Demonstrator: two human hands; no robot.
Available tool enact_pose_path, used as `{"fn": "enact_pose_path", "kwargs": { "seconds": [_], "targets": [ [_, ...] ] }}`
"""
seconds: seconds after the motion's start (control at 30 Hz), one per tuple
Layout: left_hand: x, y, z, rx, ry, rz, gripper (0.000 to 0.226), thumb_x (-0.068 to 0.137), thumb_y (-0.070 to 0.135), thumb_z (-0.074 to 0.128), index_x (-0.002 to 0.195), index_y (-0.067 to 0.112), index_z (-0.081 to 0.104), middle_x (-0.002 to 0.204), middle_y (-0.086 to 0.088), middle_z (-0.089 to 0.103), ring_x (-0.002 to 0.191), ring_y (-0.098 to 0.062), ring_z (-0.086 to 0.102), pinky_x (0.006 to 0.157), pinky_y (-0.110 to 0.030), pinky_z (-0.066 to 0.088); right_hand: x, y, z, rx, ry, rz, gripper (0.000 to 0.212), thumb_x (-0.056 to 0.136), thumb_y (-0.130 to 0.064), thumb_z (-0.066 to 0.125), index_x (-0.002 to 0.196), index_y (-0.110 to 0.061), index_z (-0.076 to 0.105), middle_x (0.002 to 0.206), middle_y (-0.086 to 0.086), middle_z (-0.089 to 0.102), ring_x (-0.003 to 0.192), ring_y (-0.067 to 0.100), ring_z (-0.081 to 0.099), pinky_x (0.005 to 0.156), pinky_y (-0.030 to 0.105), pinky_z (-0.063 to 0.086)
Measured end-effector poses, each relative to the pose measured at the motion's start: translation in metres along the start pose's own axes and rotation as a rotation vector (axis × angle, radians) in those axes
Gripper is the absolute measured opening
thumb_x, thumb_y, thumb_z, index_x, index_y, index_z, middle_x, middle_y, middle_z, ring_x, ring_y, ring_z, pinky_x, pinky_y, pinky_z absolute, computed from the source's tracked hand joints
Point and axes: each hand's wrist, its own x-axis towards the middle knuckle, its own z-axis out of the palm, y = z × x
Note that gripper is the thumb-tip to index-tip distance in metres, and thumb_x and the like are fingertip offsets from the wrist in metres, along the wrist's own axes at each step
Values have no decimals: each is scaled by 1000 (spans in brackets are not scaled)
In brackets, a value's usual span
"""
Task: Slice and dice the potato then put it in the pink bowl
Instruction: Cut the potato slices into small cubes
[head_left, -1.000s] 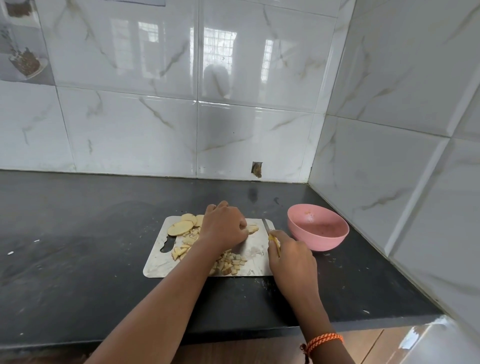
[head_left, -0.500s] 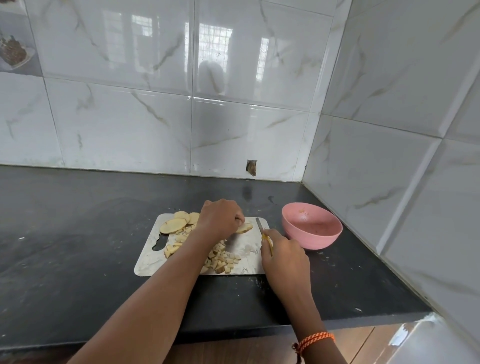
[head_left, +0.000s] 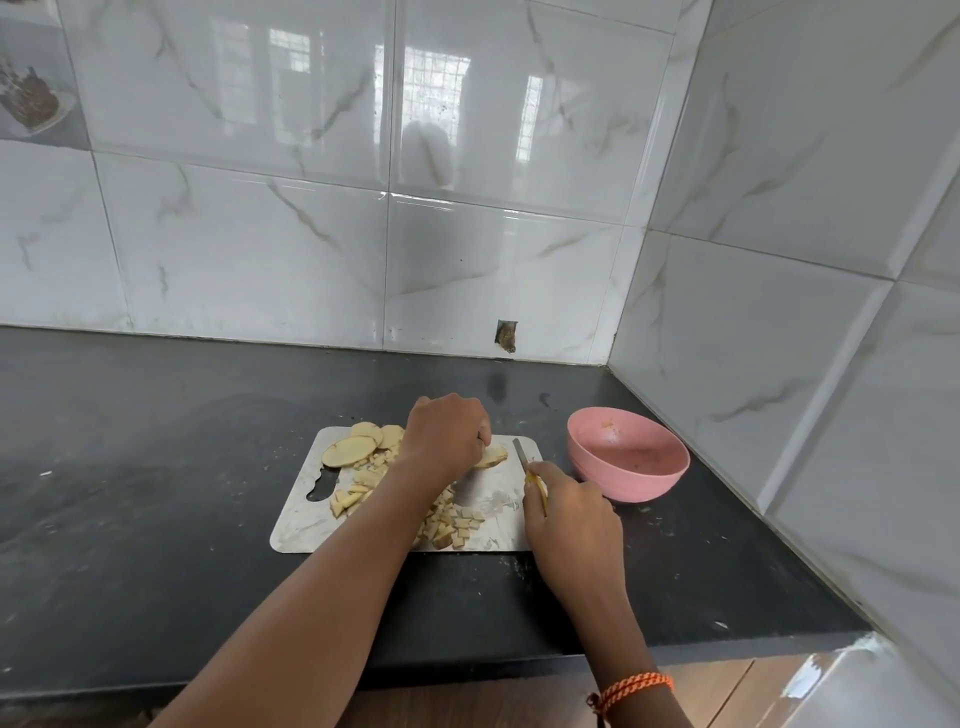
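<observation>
A steel cutting board (head_left: 304, 525) lies on the black counter. Round potato slices (head_left: 349, 450) sit at its far left, and diced potato pieces (head_left: 453, 524) are heaped near its front. My left hand (head_left: 445, 435) has its fingers curled down on a potato slice (head_left: 492, 457) at the board's far right. My right hand (head_left: 570, 525) grips a yellow-handled knife (head_left: 521, 453), its blade pointing away just right of that slice. The pink bowl (head_left: 629, 454) stands to the right of the board, with only small scraps inside.
The black counter (head_left: 156, 467) runs left and ends at a front edge near me. White tiled walls close the back and the right side, meeting in a corner behind the bowl. A small hole (head_left: 506, 335) marks the back wall.
The view has shifted slightly. My left hand still holds the slice and my right hand keeps the knife beside it; the hands have barely moved.
</observation>
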Motion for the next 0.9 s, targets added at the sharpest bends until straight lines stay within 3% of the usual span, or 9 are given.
{"fn": "enact_pose_path", "kwargs": {
  "seconds": [0.13,0.2,0.27,0.37,0.6,0.8,0.9],
  "targets": [
    [-3,-5,-2,-36,-4,17,21,97,22,65,92,35,81,106,20,76,98,-8,66,99,-36,45,1,2,1,-2,-8,-9,33,108,-36,43,137,-30,58,101,0,73,83,17,65,75,36,56],
    [-6,-9,-5,-70,-36,79,17,99,34,64,105,38,80,118,21,73,112,-9,60,102,-40,43,0,2,2,-14,-13,-11,31,108,-38,42,134,-31,59,100,1,72,83,18,65,76,38,56],
    [-9,-10,-6,-79,-129,146,30,100,50,61,125,41,75,133,21,65,125,-12,50,108,-44,38,0,3,5,-30,-3,-12,32,107,-39,42,133,-31,58,99,1,71,84,20,66,77,42,57],
    [-12,-8,-6,-52,-237,156,39,101,55,59,135,40,71,141,18,61,130,-12,45,112,-44,35,0,4,8,-25,-14,-21,33,106,-42,44,133,-31,58,97,0,71,83,18,66,77,43,59],
    [-15,-11,-11,-109,-186,140,33,99,49,64,130,41,74,134,19,64,126,-12,49,111,-45,38,-2,6,7,-78,-63,-75,35,106,-42,43,138,-31,55,103,2,70,86,19,65,76,37,56],
    [-16,-42,-27,-143,-179,31,24,91,41,79,115,41,80,104,21,70,107,-7,59,93,-39,50,-1,7,9,-82,-60,-81,36,108,-43,43,139,-30,55,99,-1,69,80,13,63,74,31,57],
    [-18,-44,-29,-172,-198,-39,26,87,38,81,113,40,81,100,21,76,100,-3,66,94,-41,52,-2,7,9,-111,-57,-82,34,108,-42,41,135,-29,56,100,0,68,82,15,62,72,31,52]
  ]
}}
